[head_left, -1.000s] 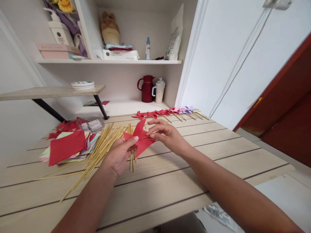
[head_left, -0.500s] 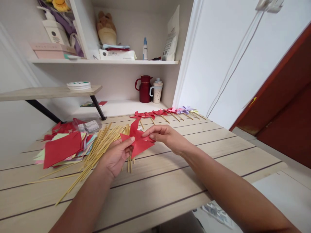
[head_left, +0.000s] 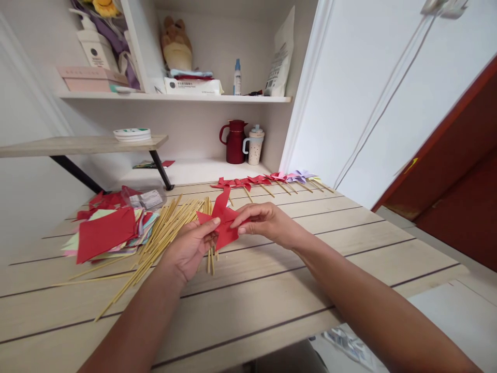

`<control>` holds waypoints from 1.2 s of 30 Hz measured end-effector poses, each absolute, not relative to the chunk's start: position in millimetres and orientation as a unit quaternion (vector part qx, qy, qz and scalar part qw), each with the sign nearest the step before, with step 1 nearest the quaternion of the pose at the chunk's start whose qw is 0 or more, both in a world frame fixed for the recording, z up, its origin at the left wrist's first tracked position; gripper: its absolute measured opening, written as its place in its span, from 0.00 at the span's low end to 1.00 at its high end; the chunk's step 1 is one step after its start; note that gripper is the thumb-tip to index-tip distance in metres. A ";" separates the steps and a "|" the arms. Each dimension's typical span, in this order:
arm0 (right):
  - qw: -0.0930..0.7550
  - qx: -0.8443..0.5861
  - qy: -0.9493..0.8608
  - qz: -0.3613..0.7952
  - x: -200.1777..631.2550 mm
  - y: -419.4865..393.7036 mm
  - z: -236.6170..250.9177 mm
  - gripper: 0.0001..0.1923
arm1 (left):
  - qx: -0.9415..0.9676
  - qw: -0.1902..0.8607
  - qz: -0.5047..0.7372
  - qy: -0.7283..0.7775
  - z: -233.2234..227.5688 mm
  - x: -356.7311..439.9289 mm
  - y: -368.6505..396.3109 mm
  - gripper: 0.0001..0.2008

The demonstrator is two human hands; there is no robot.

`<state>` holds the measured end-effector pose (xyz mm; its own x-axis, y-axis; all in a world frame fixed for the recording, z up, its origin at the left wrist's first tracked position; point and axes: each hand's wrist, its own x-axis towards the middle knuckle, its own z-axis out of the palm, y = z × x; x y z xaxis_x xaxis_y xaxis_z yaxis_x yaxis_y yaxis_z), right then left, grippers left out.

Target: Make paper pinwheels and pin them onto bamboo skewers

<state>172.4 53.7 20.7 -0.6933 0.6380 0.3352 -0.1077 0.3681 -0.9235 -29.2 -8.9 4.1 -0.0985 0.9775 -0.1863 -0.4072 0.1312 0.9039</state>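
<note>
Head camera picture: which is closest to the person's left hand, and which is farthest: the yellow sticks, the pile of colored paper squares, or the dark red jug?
From the left hand:
1. Yellow sticks, spread on the table right beside and under the hand.
2. Pile of colored paper squares, further out to the left.
3. Dark red jug, far back on the low shelf by the wall.
</note>
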 end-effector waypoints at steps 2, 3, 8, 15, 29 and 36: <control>0.350 -0.176 -0.759 0.521 171.5 53.4 20.0 0.07 | 0.319 0.600 0.578 0.451 5.7 -27.4 -10.7 0.12; 0.351 -0.178 -0.763 0.514 171.0 53.0 19.7 0.07 | 0.324 0.603 0.577 0.446 6.4 -26.4 -11.6 0.12; 0.345 -0.201 -0.780 0.481 169.4 50.3 19.6 0.07 | 0.348 0.607 0.573 0.427 7.7 -23.5 -13.5 0.11; 0.335 -0.228 -0.791 0.459 168.2 48.1 20.5 0.05 | 0.353 0.613 0.564 0.426 6.0 -24.8 -12.0 0.13; 0.434 -0.266 -0.755 0.414 158.7 45.6 10.1 0.05 | 0.344 0.564 0.600 0.451 5.7 -19.5 -12.7 0.14; 0.441 -0.287 -0.753 0.395 154.7 43.4 9.3 0.07 | 0.333 0.538 0.622 0.460 2.7 -12.2 -11.3 0.12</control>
<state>154.7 43.4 9.3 -0.4465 0.7806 0.4373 0.0851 0.5236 -0.8477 -12.2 -11.3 2.7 -0.1986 0.9767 -0.0815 -0.3637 0.0038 0.9315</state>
